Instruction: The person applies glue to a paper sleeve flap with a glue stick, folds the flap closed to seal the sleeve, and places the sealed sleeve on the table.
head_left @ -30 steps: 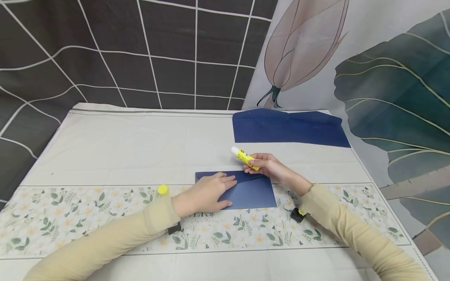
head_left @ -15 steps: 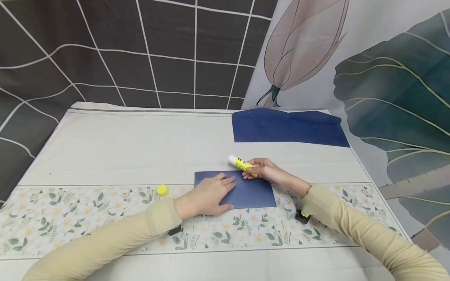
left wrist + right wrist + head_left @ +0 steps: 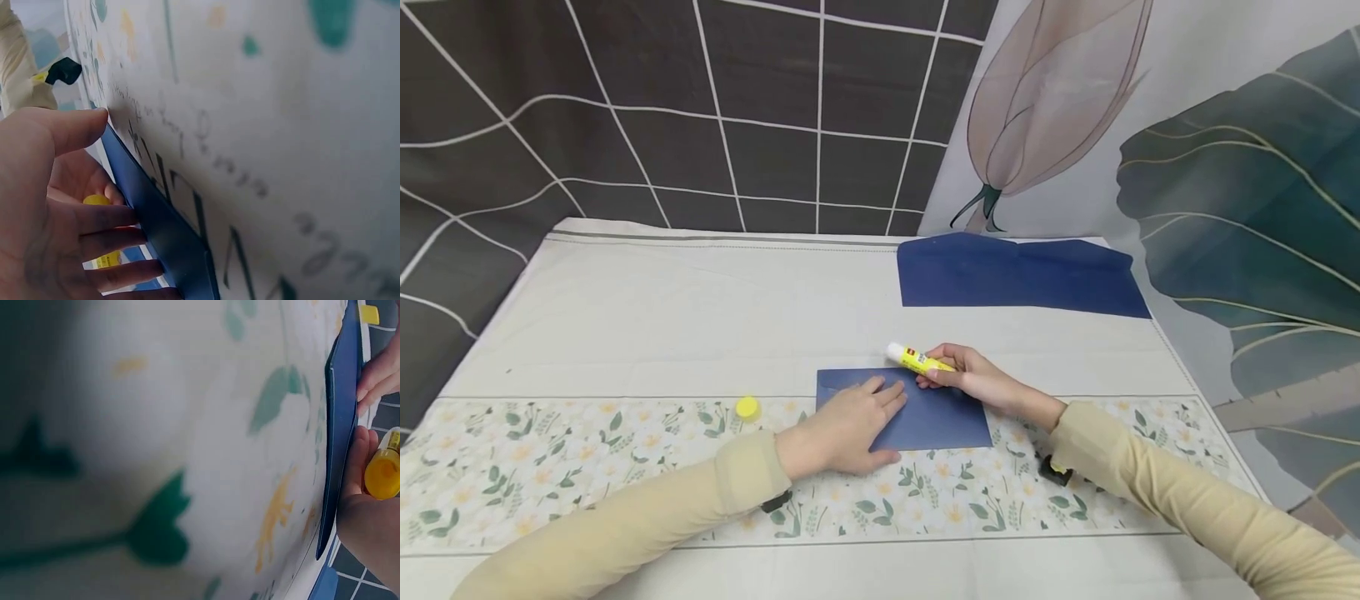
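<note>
A dark blue envelope (image 3: 942,423) lies on the tablecloth before me, its flap lying down along the far edge. My left hand (image 3: 852,427) rests on its left part with fingers spread out and the thumb past the near edge. Over the far right part, my right hand (image 3: 973,375) holds a yellow glue stick (image 3: 916,359), white end pointing left. Its fingertips come right at the flap. In the right wrist view the yellow base of the glue stick (image 3: 382,475) shows beside the palm. The left wrist view has the left fingertips against the envelope (image 3: 169,225).
The yellow glue cap (image 3: 747,407) stands on the floral band, left of the left hand. Further blue envelopes (image 3: 1022,275) lie side by side at the back right of the table (image 3: 700,317). Behind the table hangs a dark grid-patterned cloth (image 3: 767,158).
The envelope's flap, slightly raised with its edge showing earlier, now lies flatter. My right hand has come a little nearer with the glue stick. The left hand has shifted slightly toward me.
</note>
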`<state>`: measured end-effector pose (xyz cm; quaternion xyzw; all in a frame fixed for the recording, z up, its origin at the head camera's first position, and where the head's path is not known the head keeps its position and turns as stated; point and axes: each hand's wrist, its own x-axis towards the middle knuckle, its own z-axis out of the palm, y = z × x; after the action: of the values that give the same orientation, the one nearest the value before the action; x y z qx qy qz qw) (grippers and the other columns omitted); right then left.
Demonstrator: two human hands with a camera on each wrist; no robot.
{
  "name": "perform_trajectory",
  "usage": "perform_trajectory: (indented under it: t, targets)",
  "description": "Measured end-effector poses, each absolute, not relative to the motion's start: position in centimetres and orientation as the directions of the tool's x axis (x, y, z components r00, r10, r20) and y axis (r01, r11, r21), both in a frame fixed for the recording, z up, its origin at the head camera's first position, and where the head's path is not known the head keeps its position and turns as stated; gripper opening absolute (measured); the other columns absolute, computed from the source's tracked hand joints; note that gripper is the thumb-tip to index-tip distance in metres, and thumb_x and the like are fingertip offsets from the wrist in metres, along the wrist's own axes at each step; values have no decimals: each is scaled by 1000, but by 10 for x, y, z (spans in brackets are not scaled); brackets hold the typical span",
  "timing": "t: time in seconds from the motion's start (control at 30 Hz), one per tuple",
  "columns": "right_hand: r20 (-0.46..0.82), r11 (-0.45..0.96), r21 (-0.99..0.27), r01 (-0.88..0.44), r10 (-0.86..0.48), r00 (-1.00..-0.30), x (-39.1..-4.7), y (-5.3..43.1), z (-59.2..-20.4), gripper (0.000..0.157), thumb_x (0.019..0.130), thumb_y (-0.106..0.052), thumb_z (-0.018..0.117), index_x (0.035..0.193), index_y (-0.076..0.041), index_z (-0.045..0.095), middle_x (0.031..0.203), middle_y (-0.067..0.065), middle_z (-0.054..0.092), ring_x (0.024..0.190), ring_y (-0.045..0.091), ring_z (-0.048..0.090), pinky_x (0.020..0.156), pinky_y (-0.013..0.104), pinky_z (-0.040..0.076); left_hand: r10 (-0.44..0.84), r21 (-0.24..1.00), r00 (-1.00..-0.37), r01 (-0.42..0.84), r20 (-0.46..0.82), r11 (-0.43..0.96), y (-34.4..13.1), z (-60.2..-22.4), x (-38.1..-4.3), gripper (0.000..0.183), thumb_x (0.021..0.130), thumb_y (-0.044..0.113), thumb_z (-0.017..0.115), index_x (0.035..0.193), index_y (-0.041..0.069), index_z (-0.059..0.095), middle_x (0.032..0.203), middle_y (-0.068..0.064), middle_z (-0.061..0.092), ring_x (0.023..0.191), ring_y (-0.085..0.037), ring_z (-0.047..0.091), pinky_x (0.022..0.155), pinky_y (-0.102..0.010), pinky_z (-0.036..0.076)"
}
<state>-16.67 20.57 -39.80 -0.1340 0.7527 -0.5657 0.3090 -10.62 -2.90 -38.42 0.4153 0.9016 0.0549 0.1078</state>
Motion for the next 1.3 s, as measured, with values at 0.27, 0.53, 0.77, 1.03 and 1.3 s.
perform_trajectory:
  t: [0.27, 0.53, 0.77, 1.03, 1.3]
  targets:
    - [-316, 346, -930, 123, -582, -749, -171, 207, -397, 43, 99, -12, 48, 131, 15, 38, 123, 31, 58, 94, 0, 66, 89, 21, 53, 750, 345, -625, 670, -215, 657, -49, -384, -111, 74, 90, 48, 59, 149, 10, 35, 158, -4, 29, 147, -26, 22, 117, -43, 29]
    - [-308, 349, -931, 110, -587, -749, -171, 209, -395, 42, 99, -11, 48, 130, 16, 38, 123, 33, 58, 94, -1, 66, 89, 21, 53, 713, 395, -637, 599, -293, 697, -65, -381, -112, 78, 89, 48, 60, 152, 12, 29, 160, -3, 21, 149, -24, 15, 120, -43, 20]
    - [-298, 346, -933, 100, -586, -753, -171, 210, -396, 42, 99, -11, 48, 130, 16, 39, 121, 32, 59, 93, 0, 66, 88, 21, 53, 709, 407, -634, 586, -309, 701, -73, -378, -112, 83, 88, 47, 62, 151, 7, 27, 160, -8, 18, 149, -26, 14, 121, -44, 18]
    - [-300, 344, -933, 107, -576, -760, -171, 210, -396, 42, 99, -12, 49, 130, 15, 40, 122, 33, 58, 94, 1, 65, 87, 20, 53, 679, 404, -655, 551, -333, 730, -83, -377, -111, 86, 87, 50, 62, 151, 7, 26, 161, -8, 16, 149, -28, 13, 120, -48, 16]
    - [-298, 333, -936, 112, -586, -754, -169, 211, -398, 41, 99, -13, 50, 129, 14, 40, 122, 29, 59, 95, 1, 66, 88, 19, 52, 643, 361, -686, 536, -341, 763, -87, -373, -106, 88, 85, 52, 63, 150, 4, 28, 160, -12, 20, 149, -30, 16, 120, -56, 6]
